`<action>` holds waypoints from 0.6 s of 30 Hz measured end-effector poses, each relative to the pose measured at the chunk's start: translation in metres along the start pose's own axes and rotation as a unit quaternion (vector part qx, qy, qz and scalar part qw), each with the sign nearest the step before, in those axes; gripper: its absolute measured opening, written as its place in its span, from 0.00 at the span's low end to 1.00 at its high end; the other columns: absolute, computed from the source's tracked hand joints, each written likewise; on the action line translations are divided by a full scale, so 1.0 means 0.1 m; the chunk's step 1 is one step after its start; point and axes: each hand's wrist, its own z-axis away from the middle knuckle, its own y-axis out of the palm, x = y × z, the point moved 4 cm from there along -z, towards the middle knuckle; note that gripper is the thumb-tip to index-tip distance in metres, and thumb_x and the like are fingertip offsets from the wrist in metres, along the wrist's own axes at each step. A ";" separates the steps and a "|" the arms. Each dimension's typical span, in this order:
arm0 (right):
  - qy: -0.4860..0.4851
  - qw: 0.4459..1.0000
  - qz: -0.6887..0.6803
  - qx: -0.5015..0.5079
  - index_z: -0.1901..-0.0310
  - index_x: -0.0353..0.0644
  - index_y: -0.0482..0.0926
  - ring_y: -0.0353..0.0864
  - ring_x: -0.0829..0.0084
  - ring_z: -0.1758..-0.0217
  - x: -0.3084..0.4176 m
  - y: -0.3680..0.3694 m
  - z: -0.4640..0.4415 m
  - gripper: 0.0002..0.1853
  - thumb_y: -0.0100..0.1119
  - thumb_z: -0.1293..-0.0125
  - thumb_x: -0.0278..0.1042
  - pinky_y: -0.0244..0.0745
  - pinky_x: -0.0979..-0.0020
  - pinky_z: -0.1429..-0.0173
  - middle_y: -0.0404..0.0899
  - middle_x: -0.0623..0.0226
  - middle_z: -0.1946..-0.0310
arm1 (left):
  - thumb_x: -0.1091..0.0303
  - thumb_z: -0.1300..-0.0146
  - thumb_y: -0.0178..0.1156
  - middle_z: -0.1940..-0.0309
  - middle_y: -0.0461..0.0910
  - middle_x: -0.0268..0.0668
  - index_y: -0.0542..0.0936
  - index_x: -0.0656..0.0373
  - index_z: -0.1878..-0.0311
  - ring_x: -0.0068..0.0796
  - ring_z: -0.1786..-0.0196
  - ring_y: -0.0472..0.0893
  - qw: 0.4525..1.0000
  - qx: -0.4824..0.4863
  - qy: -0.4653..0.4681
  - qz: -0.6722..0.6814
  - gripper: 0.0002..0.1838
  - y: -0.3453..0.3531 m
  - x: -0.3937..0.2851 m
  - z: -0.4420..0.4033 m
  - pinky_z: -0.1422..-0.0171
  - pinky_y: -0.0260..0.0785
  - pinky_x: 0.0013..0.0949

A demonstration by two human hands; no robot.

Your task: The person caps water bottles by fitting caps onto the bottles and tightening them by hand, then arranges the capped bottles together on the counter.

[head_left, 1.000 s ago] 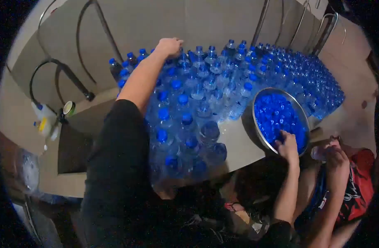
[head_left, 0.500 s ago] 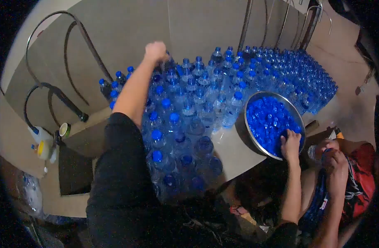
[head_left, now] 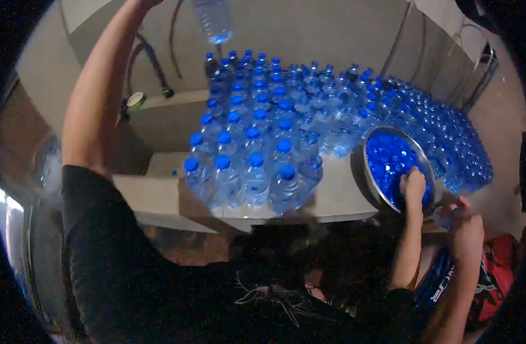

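My left forearm rises to the top edge, with the hand beyond the frame. A clear bottle [head_left: 215, 22] hangs base-down in the air near it, its upper part cut off. My right hand [head_left: 413, 184] is closed over the right side of a metal bowl [head_left: 368, 172] full of blue caps [head_left: 387, 157]; what its fingers hold is hidden. Rows of clear bottles with blue caps [head_left: 256, 179] stand left of the bowl, and many more bottles [head_left: 446, 135] fill the area behind it and to its right.
A co-worker's hand [head_left: 466, 223] holds a clear object just right of the bowl. Dark curved pipes or hoses [head_left: 154, 66] and a small round tin [head_left: 136, 101] are at the left, above a sunken basin [head_left: 165, 129]. The counter's front edge [head_left: 343, 217] runs below the bottles.
My left arm has swung left and up out of the far row, and a bottle now hangs above the rows. My right hand remains at the bowl, its fingers more curled. The view has turned left.
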 end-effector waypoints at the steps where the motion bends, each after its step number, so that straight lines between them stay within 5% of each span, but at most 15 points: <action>1: 0.045 0.998 0.013 0.044 0.59 0.36 0.76 0.82 0.43 0.58 0.14 -0.16 0.03 0.14 0.64 0.45 0.34 0.78 0.49 0.51 0.82 0.44 0.62 | 0.59 0.38 0.64 0.67 0.83 0.38 0.82 0.65 0.51 0.25 0.69 0.79 1.000 0.002 -0.014 -0.010 0.19 -0.18 -0.02 0.19 0.64 0.73 0.31; 2: 0.072 0.997 -0.014 0.018 0.56 0.38 0.77 0.82 0.42 0.58 0.15 -0.15 0.01 0.15 0.64 0.44 0.34 0.77 0.49 0.51 0.82 0.45 0.62 | 0.58 0.39 0.65 0.67 0.84 0.39 0.83 0.64 0.51 0.27 0.68 0.80 0.998 0.019 -0.043 -0.053 0.20 -0.32 0.03 0.35 0.63 0.74 0.33; 4: -0.047 0.986 -0.085 -0.138 0.51 0.38 0.78 0.83 0.45 0.60 0.03 -0.04 -0.05 0.17 0.62 0.42 0.32 0.78 0.51 0.52 0.83 0.48 0.63 | 0.54 0.41 0.67 0.66 0.85 0.41 0.85 0.61 0.53 0.31 0.66 0.82 0.985 0.049 -0.102 -0.131 0.21 -0.61 0.25 0.67 0.61 0.76 0.36; 7: 0.075 0.933 -0.352 0.025 0.42 0.36 0.76 0.84 0.71 0.64 -0.20 0.19 -0.27 0.22 0.59 0.40 0.24 0.78 0.70 0.58 0.83 0.60 0.61 | 0.60 0.37 0.65 0.58 0.84 0.37 0.81 0.59 0.48 0.28 0.59 0.81 0.977 0.105 -0.075 -0.167 0.18 -0.91 0.80 1.29 0.54 0.74 0.34; 11: 0.050 0.797 -0.602 0.034 0.46 0.33 0.77 0.83 0.73 0.63 0.11 -0.06 -0.33 0.16 0.55 0.36 0.21 0.79 0.72 0.56 0.81 0.63 0.59 | 0.66 0.40 0.66 0.60 0.83 0.40 0.81 0.59 0.51 0.32 0.61 0.82 0.983 0.109 -0.077 -0.125 0.15 -1.02 1.26 2.22 0.54 0.74 0.35; 14: 0.019 0.717 -0.695 0.051 0.48 0.34 0.77 0.82 0.74 0.64 1.25 -1.02 0.07 0.14 0.55 0.36 0.22 0.79 0.72 0.54 0.81 0.63 0.60 | 0.67 0.45 0.69 0.59 0.81 0.41 0.81 0.60 0.53 0.36 0.58 0.82 0.977 0.121 -0.072 -0.159 0.16 -0.98 1.30 2.74 0.51 0.74 0.36; 18: -0.171 0.728 -0.645 0.157 0.49 0.35 0.77 0.80 0.80 0.67 2.95 -2.04 0.75 0.14 0.54 0.37 0.21 0.79 0.74 0.60 0.81 0.64 0.64 | 0.66 0.48 0.71 0.58 0.81 0.43 0.81 0.58 0.52 0.41 0.53 0.82 0.973 0.165 -0.133 -0.092 0.19 -0.86 1.67 3.26 0.48 0.74 0.38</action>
